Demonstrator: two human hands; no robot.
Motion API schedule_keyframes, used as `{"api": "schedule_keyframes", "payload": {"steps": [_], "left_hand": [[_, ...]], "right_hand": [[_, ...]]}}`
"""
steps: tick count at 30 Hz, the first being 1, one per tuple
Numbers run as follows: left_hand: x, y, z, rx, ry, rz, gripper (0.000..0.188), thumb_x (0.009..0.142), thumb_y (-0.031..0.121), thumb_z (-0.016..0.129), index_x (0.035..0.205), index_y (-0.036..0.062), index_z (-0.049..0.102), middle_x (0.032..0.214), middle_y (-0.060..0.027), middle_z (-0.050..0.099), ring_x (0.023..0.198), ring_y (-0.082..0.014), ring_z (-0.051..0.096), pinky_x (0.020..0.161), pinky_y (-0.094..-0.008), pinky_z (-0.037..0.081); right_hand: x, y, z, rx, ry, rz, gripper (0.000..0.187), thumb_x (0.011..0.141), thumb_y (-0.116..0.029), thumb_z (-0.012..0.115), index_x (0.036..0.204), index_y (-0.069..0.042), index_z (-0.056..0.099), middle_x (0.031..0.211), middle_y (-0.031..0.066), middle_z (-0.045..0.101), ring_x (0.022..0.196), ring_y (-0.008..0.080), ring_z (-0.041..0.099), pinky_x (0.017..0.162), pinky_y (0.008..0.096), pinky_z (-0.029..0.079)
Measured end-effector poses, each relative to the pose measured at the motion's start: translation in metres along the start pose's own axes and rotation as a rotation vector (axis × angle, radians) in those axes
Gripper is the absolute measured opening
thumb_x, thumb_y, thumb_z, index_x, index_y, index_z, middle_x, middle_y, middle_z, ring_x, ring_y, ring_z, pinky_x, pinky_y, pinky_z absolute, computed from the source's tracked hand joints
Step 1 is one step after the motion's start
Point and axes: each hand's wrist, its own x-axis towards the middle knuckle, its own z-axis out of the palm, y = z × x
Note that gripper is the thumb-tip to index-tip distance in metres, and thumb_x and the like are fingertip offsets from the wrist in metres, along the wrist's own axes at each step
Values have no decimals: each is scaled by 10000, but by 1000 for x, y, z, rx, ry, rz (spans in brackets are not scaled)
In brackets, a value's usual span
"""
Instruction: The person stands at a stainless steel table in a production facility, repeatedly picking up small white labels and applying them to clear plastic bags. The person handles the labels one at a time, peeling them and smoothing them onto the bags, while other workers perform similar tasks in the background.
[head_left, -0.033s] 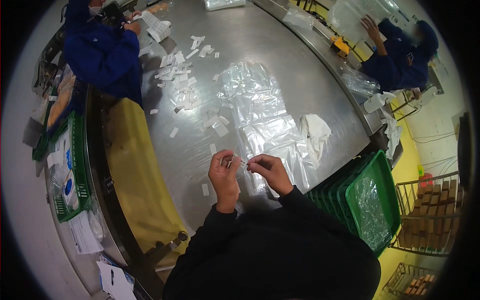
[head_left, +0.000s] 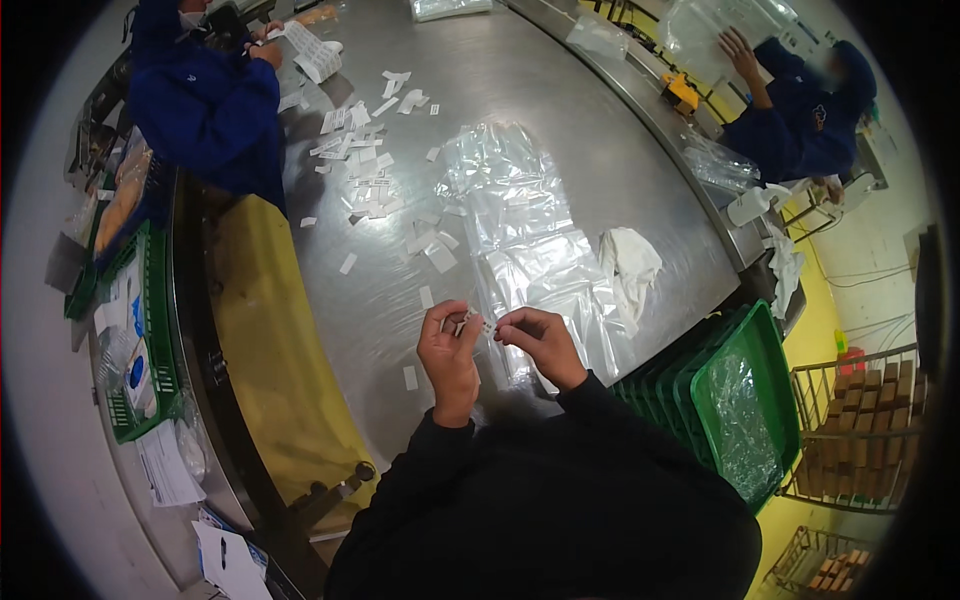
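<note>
My left hand (head_left: 450, 362) is closed, thumb and fingers pinching a small white printed label (head_left: 488, 327) above the near part of the steel table. At the label's right edge, the fingertips of my right hand (head_left: 546, 347) are pressed together on it. Just beyond both hands, a pile of clear plastic bags (head_left: 530, 240) stretches away across the table (head_left: 640, 150). Loose white labels (head_left: 375, 190) lie scattered to the left of the bags, and a few single ones lie near my left hand. A crumpled white cloth (head_left: 630, 270) rests against the bags' right side.
Stacked green crates (head_left: 745, 400) stand close on my right, with clear plastic in the top one. A green basket (head_left: 145, 330) is at the left. One co-worker (head_left: 205, 100) holds a label sheet (head_left: 315, 55) at the far left; another (head_left: 800, 120) lifts clear plastic at the far right.
</note>
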Motion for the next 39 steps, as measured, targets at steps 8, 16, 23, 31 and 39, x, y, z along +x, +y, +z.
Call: {"api": "schedule_keyframes", "payload": {"steps": [8,16,23,31,39], "left_hand": [[-14,6,6,133,-111,41,271,832,-106,658,1058,10,563,1093,-56,532,1010,-119,542,851,-261,498],[-12,13,8,115,-253,-29,250,829,-105,671,1041,-1,588,1053,-53,579,962,-110,580,829,-236,487],[-11,13,5,114,-340,-23,196,836,-99,664,998,-10,600,1075,-73,573,938,-117,593,845,-236,480],[-13,13,1,448,-322,112,30,870,-24,651,894,-36,637,1087,-123,592,945,-163,603,789,-290,516],[-17,19,-18,855,-369,404,153,846,-5,643,984,-16,708,994,-141,627,881,-278,614,762,-358,494]], "right_hand": [[-10,-10,-7,86,-41,3,126,894,-89,674,955,21,673,875,60,673,845,135,637,803,276,507],[-16,-17,-19,102,-115,2,94,895,-76,667,933,10,671,875,52,666,818,122,622,769,267,493],[-20,-12,-20,172,-164,32,81,903,-68,653,900,13,656,859,47,645,808,123,618,762,271,497],[-11,10,-17,143,-109,37,86,885,-59,656,875,23,680,860,62,673,825,137,641,767,279,510],[2,27,-3,172,-36,103,107,839,-73,697,888,18,722,782,61,687,712,108,609,671,243,473]]}}
